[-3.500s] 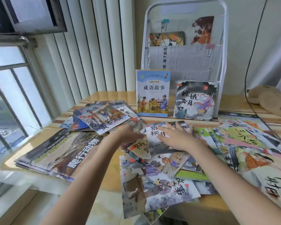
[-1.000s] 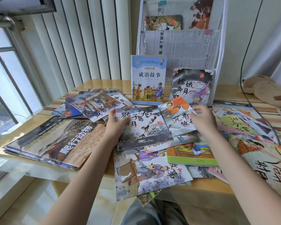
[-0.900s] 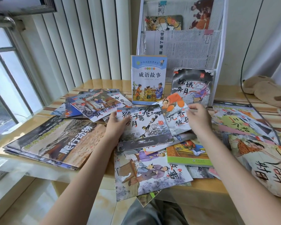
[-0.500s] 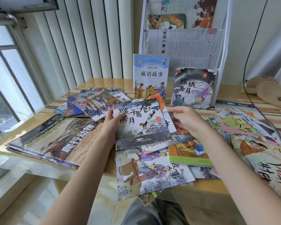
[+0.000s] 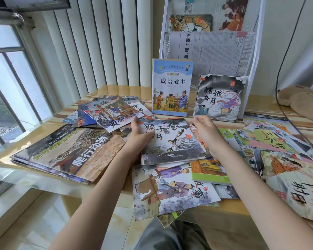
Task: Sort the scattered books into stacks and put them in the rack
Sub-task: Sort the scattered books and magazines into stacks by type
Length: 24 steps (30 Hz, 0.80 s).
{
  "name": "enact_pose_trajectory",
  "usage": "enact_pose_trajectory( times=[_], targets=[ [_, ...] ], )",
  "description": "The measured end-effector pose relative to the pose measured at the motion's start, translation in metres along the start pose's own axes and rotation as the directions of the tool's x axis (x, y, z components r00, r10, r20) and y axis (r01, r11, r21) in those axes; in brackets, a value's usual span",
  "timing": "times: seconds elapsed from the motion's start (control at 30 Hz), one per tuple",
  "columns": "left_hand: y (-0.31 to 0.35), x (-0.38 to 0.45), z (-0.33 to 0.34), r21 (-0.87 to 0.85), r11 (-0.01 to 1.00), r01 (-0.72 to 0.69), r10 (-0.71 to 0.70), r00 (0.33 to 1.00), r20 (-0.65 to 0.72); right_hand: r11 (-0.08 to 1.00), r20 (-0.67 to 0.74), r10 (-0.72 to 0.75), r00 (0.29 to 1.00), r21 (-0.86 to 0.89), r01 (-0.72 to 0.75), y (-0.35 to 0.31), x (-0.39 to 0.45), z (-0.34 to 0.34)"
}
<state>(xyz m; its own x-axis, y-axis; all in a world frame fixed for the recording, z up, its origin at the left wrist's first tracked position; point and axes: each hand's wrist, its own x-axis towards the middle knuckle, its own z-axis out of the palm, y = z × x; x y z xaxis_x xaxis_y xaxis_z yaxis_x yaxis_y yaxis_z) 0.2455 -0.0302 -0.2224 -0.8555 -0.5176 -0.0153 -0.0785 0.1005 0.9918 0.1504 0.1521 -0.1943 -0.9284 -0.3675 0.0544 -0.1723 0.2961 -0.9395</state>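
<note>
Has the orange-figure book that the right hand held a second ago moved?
Yes. It now lies tucked under the monkey book, farther from the upright moon-goddess book.

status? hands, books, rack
Left hand grips the monkey-cover book by its left edge; right hand open at its right edge. Rack behind, two books upright in front of it. Loose books cover the table.

Home windowside table [image 5: 105, 91]; children's storybooks [image 5: 172, 87]
</note>
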Motion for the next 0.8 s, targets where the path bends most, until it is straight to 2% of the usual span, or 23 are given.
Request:
enact_pose_trajectory(
  times=[0.07,0.13,0.23,0.37,0.43,0.5,0.6,0.63,0.7,0.77,0.8],
  targets=[
    [0.006,-0.005,0.012,0.083,0.993,-0.086,0.085,0.996,0.022,0.978,0.021,0.056,0.998,0.198,-0.059,0.001,0.006,-0.003],
    [0.011,-0.006,0.021,0.103,0.983,-0.155,0.154,0.988,0.016,0.947,0.014,0.127,0.992,0.294,-0.126,0.002,0.009,-0.006],
    [0.015,0.001,0.025,0.042,0.993,-0.115,0.116,0.993,-0.027,0.884,0.019,0.250,0.968,0.403,-0.236,0.008,0.014,-0.006],
    [0.019,0.001,0.026,-0.105,0.991,-0.084,0.077,0.995,-0.070,0.900,0.061,0.315,0.947,0.299,-0.319,0.010,0.009,-0.005],
    [0.021,0.003,0.024,-0.227,0.971,-0.068,0.037,0.990,-0.136,0.929,0.027,0.215,0.976,0.303,-0.213,0.005,0.004,-0.008],
    [0.024,0.003,0.023,-0.303,0.951,-0.053,0.010,0.990,-0.144,0.907,-0.039,0.056,0.998,0.419,-0.034,-0.004,-0.003,-0.012],
    [0.034,0.001,0.030,-0.195,0.978,-0.075,0.076,0.997,-0.001,0.806,-0.162,-0.034,0.986,0.578,0.122,-0.019,-0.004,-0.022],
    [0.037,-0.001,0.034,-0.181,0.979,-0.093,0.101,0.994,0.035,0.816,-0.159,-0.062,0.985,0.560,0.142,-0.023,-0.002,-0.026],
    [0.040,-0.003,0.041,-0.204,0.972,-0.119,0.133,0.989,0.057,0.911,-0.082,-0.102,0.991,0.393,0.126,-0.026,0.002,-0.038],
    [0.036,-0.003,0.047,-0.218,0.968,-0.123,0.134,0.990,0.040,0.991,0.008,-0.089,0.996,0.098,0.088,-0.022,0.002,-0.057],
    [0.034,-0.003,0.050,-0.225,0.969,-0.105,0.115,0.993,0.030,0.992,-0.026,-0.112,0.993,-0.053,0.110,-0.018,0.002,-0.069]
  ],
)
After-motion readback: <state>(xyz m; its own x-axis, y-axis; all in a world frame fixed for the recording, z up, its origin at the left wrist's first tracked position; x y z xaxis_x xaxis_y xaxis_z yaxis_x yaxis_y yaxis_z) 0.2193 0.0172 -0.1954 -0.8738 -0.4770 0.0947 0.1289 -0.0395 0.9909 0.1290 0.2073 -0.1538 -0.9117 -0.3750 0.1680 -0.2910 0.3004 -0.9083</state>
